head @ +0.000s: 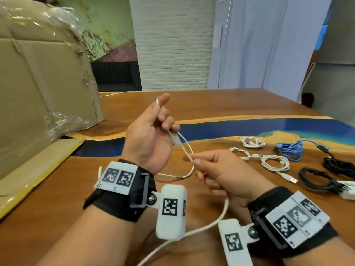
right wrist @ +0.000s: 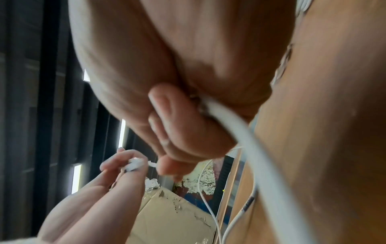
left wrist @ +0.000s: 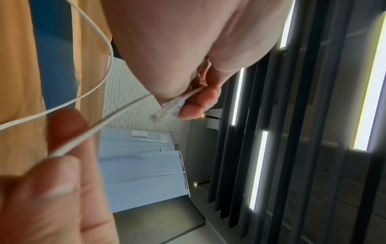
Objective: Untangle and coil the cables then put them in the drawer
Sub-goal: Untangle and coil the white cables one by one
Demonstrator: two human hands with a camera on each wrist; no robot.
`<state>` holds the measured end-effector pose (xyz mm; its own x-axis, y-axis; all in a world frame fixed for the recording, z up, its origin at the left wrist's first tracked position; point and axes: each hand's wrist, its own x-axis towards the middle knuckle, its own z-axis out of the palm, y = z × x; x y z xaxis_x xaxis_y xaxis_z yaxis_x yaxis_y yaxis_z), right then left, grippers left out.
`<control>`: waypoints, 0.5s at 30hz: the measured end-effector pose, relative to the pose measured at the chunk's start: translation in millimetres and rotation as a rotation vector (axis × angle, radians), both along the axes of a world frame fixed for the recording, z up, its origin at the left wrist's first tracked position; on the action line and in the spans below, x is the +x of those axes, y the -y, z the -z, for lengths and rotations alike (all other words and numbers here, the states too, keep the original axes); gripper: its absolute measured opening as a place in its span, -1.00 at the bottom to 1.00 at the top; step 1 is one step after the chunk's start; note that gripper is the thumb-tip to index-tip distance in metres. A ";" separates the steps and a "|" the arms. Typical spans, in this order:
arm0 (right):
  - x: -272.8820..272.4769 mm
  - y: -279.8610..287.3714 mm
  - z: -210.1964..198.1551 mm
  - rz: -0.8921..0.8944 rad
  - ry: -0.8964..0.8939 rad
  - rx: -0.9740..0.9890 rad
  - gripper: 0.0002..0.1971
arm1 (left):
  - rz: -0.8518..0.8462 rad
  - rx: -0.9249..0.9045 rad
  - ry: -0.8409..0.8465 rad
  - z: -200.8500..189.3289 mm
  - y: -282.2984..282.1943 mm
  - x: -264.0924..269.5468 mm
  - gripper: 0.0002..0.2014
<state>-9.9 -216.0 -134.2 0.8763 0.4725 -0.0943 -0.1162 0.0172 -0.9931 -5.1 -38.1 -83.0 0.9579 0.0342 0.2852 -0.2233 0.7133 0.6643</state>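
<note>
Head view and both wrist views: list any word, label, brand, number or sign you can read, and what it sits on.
No readable text in any view.
Wrist bands and white camera housings: only black-and-white square marker patterns; the tiny characters below them are too small to read.
Cardboard box: no print visible.
Cables on the table: no legible markings.

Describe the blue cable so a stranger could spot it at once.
Start at the wooden table with the blue river stripe. Right of the hands lies a spread of bundled cables; the blue cable sits at its far right. Its neighbours are white or black; it alone is blue.
</note>
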 end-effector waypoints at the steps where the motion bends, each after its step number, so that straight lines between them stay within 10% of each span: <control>1: -3.9 -2.7 -1.4 -0.042 0.005 -0.059 -0.76 | -0.049 0.014 0.014 0.1 -1.0 1.4 -0.76; 15: -12.2 13.1 -26.4 -0.042 0.443 -0.340 -0.81 | -0.194 0.257 -0.132 6.4 0.6 4.2 -0.71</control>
<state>-22.1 -229.1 -107.8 0.8482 0.5147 0.1252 0.3194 -0.3084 -0.8960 -0.9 -38.8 -89.4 0.9696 0.1627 0.1827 -0.2391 0.4719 0.8486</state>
